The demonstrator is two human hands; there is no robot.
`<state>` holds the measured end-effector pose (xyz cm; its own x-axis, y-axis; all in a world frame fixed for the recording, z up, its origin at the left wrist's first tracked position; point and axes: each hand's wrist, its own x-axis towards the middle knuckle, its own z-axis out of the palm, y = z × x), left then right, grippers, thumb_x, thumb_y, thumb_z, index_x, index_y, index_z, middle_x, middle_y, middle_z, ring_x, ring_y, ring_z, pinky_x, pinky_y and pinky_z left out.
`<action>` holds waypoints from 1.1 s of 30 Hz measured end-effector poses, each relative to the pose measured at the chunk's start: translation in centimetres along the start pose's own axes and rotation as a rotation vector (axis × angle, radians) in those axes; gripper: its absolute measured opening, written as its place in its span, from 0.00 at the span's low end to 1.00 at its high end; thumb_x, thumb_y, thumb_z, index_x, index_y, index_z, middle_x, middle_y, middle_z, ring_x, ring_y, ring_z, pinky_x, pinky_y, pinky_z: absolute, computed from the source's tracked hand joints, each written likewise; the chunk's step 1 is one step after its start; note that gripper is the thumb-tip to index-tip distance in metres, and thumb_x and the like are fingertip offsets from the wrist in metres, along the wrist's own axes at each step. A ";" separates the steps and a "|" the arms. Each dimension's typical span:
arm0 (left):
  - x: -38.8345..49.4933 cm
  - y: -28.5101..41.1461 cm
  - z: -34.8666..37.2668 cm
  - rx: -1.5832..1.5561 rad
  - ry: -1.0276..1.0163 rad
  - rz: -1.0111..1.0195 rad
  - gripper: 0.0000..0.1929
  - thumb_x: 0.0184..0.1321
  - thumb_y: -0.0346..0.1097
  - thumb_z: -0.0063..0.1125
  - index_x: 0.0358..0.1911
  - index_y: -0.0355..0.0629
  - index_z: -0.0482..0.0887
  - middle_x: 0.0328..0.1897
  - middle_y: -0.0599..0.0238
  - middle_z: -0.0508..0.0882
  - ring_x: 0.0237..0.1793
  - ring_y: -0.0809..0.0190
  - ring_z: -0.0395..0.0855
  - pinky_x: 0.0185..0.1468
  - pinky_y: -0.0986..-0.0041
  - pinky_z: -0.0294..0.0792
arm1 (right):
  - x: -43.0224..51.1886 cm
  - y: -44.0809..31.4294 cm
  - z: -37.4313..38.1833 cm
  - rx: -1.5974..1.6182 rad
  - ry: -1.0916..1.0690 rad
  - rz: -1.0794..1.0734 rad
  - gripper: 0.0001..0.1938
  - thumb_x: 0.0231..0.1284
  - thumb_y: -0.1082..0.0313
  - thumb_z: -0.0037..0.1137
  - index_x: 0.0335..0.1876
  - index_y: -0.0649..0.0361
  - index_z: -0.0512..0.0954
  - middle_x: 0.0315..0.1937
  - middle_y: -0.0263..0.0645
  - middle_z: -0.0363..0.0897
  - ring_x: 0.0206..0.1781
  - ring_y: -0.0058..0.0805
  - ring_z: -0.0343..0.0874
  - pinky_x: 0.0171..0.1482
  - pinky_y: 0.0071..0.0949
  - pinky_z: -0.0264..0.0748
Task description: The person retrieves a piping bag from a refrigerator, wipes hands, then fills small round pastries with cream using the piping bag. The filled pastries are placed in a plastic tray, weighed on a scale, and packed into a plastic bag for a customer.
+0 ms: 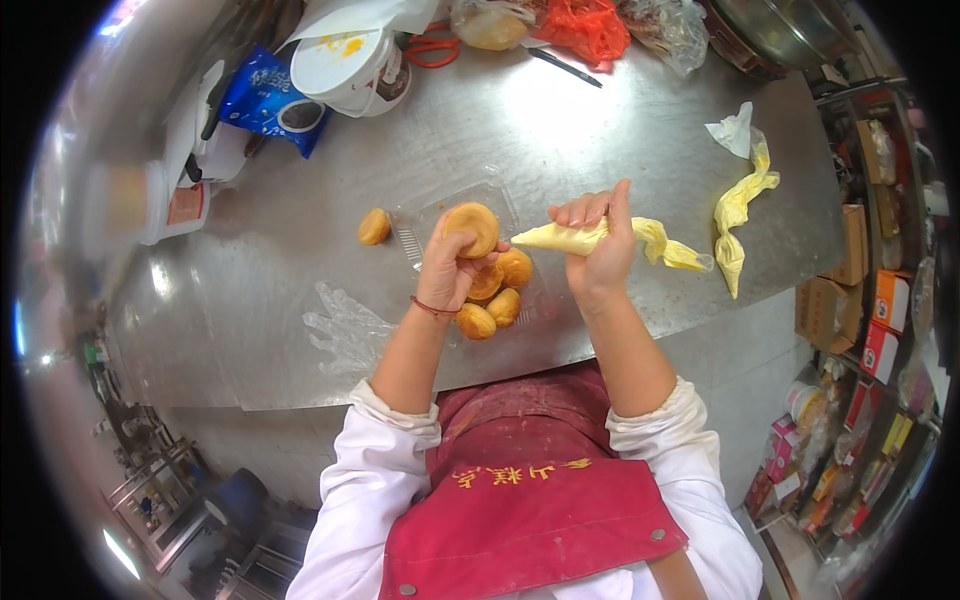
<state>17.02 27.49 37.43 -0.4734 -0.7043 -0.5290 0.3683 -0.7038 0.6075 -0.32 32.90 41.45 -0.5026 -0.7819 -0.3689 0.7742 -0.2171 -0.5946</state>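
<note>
My left hand (444, 262) holds a round golden bun (472, 229), with its flat side facing up and my thumb on its edge. In my right hand (604, 247) is a piping bag (566, 238) of pale yellow filling, gripped around its middle. The bag's tip points left, close beside the held bun. Several more golden buns (504, 306) lie below my left hand in a clear plastic tray (491, 199). Apart from them, one bun (373, 226) sits on the steel table to the left of the tray.
The steel table (285, 262) bears a second piping bag (731, 214) at right and a clear plastic glove (345, 326) near the front edge. Along the back stand a white bucket (337, 67), a blue packet (270, 97), red-handled scissors (433, 46), a pen (566, 67) and a red plastic bag (583, 31).
</note>
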 end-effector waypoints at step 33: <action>-2.4 -4.0 4.9 -0.201 -0.052 -0.033 0.21 0.69 0.39 0.42 0.63 0.44 0.59 0.64 0.58 0.66 0.64 0.56 0.65 0.66 0.57 0.62 | 0.4 1.4 -0.4 -0.422 -0.003 -0.235 0.30 0.67 0.41 0.38 0.12 0.51 0.57 0.08 0.28 0.56 0.12 0.17 0.55 0.19 0.20 0.58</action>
<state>12.78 32.48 39.19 -0.5268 -0.6785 -0.5119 0.5018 -0.7344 0.4570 0.37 32.50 40.14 -0.6436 -0.7418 -0.1885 0.4158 -0.1320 -0.8998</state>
